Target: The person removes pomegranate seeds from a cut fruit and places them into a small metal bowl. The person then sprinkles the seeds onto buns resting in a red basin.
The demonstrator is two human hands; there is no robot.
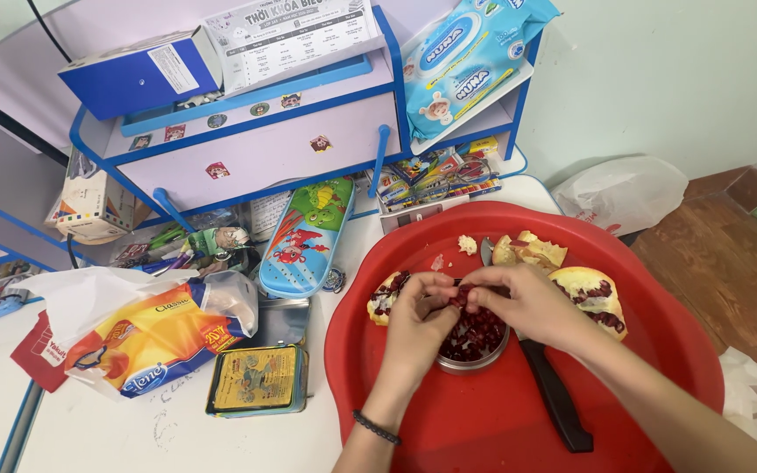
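Both my hands meet over a small metal bowl (475, 349) full of dark red pomegranate seeds, standing on a round red tray (659, 385). My left hand (418, 320) and my right hand (527, 302) pinch a small pomegranate chunk (462, 296) between their fingertips above the bowl. A pomegranate piece (385, 296) lies just left of my left hand. A larger half (593, 296) lies to the right. Peel scraps (532, 251) rest at the tray's far side. A black-handled knife (558, 398) lies on the tray under my right wrist.
Left of the tray lie a printed tin box (256, 381), a colourful pencil case (307, 236) and an orange-and-white snack bag (146, 333). A blue-trimmed desk shelf (265, 131) with a wipes pack (457, 61) stands behind. A white plastic bag (624, 193) sits beyond the tray.
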